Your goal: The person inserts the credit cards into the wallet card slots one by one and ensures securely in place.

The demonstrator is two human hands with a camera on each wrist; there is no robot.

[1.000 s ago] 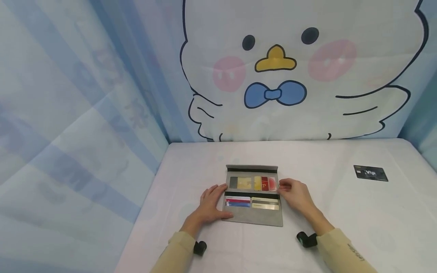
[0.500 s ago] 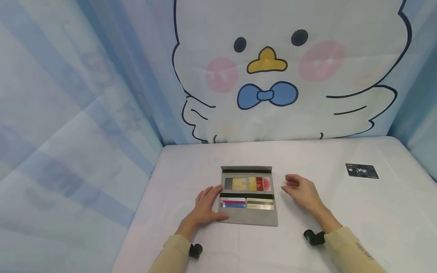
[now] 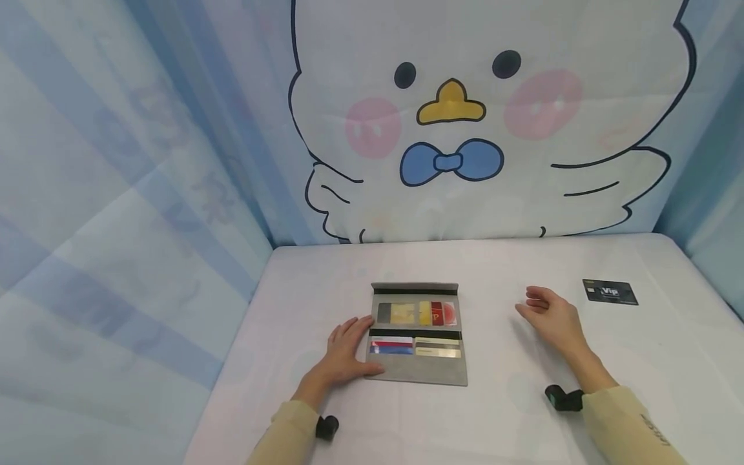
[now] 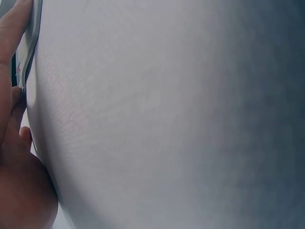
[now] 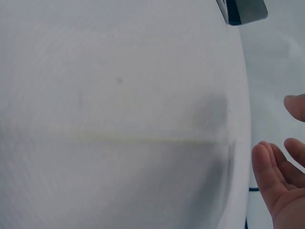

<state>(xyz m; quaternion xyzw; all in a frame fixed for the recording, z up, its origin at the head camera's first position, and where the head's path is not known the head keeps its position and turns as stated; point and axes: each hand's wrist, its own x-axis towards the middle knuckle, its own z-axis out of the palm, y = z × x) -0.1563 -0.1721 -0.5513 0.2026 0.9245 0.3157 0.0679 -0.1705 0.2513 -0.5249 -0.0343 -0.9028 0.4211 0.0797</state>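
An unfolded grey wallet (image 3: 415,369) lies on the white table, with several cards in its slots. In its upper half are yellow, red and pink cards (image 3: 437,314); lower down sit a red-white-blue card (image 3: 392,345) and a gold card (image 3: 438,347). My left hand (image 3: 344,356) rests along the wallet's left edge, thumb at the lower corner, fingers extended. Holding nothing, my right hand (image 3: 555,323) hovers over the table with loosely bent fingers, between the wallet and a black VIP card (image 3: 610,292). The right wrist view shows that hand's fingers (image 5: 267,171) apart from the thumb.
A white cloth covers the table (image 3: 500,420). Behind it hangs a curtain (image 3: 453,213) printed with a cartoon bird, and another curtain (image 3: 128,258) closes off the left side. Small black cameras (image 3: 564,398) sit at both wrists.
My right hand has left the wallet's right edge and moved right, toward the black card. The left hand stays at the wallet. The head view has shifted slightly.
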